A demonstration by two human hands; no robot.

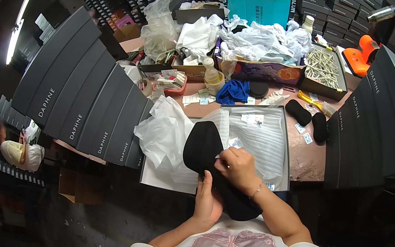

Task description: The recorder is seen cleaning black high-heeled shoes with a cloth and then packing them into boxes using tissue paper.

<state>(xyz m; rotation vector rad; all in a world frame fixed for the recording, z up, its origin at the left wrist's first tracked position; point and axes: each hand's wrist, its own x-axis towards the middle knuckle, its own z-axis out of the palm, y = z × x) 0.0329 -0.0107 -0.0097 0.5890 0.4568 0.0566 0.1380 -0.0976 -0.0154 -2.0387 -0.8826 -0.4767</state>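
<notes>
A long black shoe [202, 147] lies slantwise in front of me, its wide end pointing away and its other end close to my shirt. My left hand [207, 201] grips it from the left and below, thumb along its edge. Closed fingers of my right hand [238, 168] press at the middle of the shoe; whether they pinch something small there is hidden. Beneath the hands sits an open shoe box [285, 152] lined with striped white wrapping [259, 138]. Crumpled white tissue paper [163, 131] spills over its left side.
Stacks of dark shoe boxes [68, 81] wall in the left, with more boxes [383, 110] on the right. Two black oval pads [298, 112] lie right of the open box. Behind are a bottle [212, 77], a blue cloth [233, 92], and a tray of pale sticks [322, 68].
</notes>
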